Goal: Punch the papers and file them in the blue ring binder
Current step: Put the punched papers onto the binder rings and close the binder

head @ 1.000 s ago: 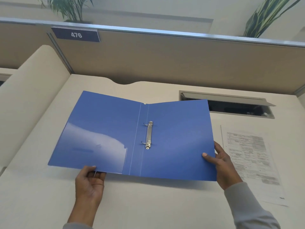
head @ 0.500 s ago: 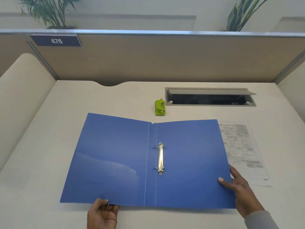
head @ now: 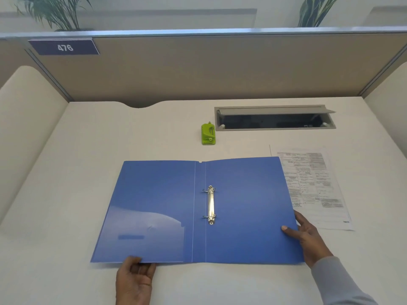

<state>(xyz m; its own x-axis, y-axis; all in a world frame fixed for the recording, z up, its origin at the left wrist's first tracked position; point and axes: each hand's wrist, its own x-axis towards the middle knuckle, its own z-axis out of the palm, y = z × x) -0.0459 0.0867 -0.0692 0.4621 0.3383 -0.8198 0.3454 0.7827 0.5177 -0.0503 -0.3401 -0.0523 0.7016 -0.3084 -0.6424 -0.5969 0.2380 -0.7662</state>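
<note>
Lowered flat now, binder (head: 242,208) is pinched by left hand (head: 135,277) at 7 o'clock, right hand (head: 305,235) at 4, steadying it for filing.

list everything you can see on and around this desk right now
ring binder: 1, blue, open flat, desk centre
ring mechanism: 1, silver, two rings, inside binder right of spine
hole punch: 1, green, behind binder
printed paper: 1 visible, white, right of binder, left edge under the cover
cable tray: 1, grey, lid up, desk rear right
number plate 476: 1, navy, partition top left
plants: 2, green, behind partition
desk: 1, cream
left hand: holds binder's near edge
right hand: holds binder's right edge
</note>
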